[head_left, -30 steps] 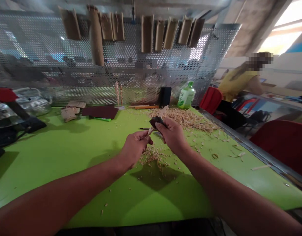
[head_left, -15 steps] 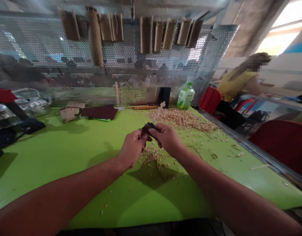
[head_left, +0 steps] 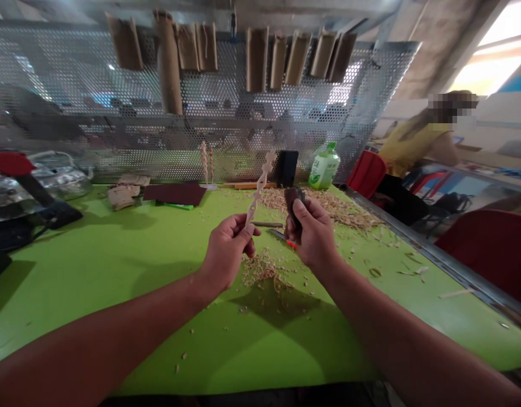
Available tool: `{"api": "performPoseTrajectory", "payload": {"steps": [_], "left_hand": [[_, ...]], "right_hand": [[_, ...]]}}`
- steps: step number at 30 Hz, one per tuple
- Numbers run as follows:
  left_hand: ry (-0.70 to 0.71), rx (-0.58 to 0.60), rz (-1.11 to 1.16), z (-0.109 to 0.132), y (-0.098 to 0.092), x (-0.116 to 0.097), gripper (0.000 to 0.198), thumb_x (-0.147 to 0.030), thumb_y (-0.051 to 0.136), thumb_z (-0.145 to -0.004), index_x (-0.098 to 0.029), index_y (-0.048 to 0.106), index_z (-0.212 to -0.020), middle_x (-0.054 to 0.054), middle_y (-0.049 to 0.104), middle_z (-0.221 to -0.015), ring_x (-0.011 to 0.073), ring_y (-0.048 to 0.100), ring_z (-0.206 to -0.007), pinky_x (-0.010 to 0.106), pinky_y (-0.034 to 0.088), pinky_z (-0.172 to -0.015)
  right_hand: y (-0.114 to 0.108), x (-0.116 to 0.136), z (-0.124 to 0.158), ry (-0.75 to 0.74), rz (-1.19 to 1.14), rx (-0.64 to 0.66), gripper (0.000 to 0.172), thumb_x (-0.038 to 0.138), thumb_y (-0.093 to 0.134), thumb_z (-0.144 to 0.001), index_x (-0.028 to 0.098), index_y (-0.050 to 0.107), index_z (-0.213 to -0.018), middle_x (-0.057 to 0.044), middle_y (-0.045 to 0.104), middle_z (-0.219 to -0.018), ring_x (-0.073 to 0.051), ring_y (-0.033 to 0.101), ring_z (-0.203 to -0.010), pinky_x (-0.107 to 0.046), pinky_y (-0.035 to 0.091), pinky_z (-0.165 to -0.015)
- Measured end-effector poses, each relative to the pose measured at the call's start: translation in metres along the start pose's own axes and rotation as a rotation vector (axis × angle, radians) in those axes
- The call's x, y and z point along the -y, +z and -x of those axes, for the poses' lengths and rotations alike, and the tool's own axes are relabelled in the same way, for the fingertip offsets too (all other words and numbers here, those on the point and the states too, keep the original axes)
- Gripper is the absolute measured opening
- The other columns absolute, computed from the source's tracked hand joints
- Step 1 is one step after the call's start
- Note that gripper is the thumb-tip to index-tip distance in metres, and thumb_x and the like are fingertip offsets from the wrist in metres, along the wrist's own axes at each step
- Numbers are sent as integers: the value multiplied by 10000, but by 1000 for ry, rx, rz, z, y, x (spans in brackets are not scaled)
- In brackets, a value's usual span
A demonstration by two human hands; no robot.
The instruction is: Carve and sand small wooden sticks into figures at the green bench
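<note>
A pale carved wooden strip (head_left: 261,183) with wavy edges and small holes stands nearly upright, its lower end pinched in my left hand (head_left: 226,249). To the right, my right hand (head_left: 313,232) is closed on a folded piece of dark sandpaper (head_left: 293,204), apart from the strip. Between the hands a thin brown stick (head_left: 267,224) and a craft knife with an orange-red part (head_left: 291,244) lie on the green table (head_left: 158,322). Below them is a small heap of wood chips (head_left: 262,270).
More wood shavings (head_left: 328,206) spread at the back right, near a green bottle (head_left: 324,167) and a dark phone-like slab (head_left: 288,168). A dark red sheet (head_left: 175,194) lies back left; metal kettles (head_left: 60,175) stand far left. A person in yellow (head_left: 417,141) sits beyond the table.
My hands have moved apart. The sandpaper has come off the wooden strip and gone right with my right hand, leaving the strip, stick and knife in sight.
</note>
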State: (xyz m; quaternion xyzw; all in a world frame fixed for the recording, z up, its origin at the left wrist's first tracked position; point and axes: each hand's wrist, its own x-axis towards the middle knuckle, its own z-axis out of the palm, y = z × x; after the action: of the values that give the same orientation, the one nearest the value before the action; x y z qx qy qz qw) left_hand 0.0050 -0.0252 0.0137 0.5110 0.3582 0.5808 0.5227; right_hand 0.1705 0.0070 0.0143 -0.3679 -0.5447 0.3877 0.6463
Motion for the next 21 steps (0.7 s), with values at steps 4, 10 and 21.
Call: {"api": "performPoseTrajectory", "payload": {"steps": [4,10,21], "left_hand": [[20,0,-4,-1,-1,1,234,-241,638,-840,-137,613,-1049,15,643,-814,60,498,-523,212,447,-487],[5,-10,-40,0,-3,1,230,-239,648,-836,-147,606,-1043,23,649,-834,71,523,-548,224,463,-514],[-119,89,170,1,-2,3,208,-334,581,-899,-145,617,-978,6,623,-731,77,515,-518,218,422,-481]], "right_hand": [[2,5,4,25,-25,13,335,524,562,-868,249,396,-769,82,450,-507,-79,385,-375,-249,333,-383],[4,7,7,30,-23,40,335,520,557,-869,247,401,-755,78,472,-508,-79,398,-372,-247,319,-380],[6,8,10,31,-37,93,327,499,576,-864,244,409,-747,66,506,-517,-81,424,-380,-241,325,-369]]}}
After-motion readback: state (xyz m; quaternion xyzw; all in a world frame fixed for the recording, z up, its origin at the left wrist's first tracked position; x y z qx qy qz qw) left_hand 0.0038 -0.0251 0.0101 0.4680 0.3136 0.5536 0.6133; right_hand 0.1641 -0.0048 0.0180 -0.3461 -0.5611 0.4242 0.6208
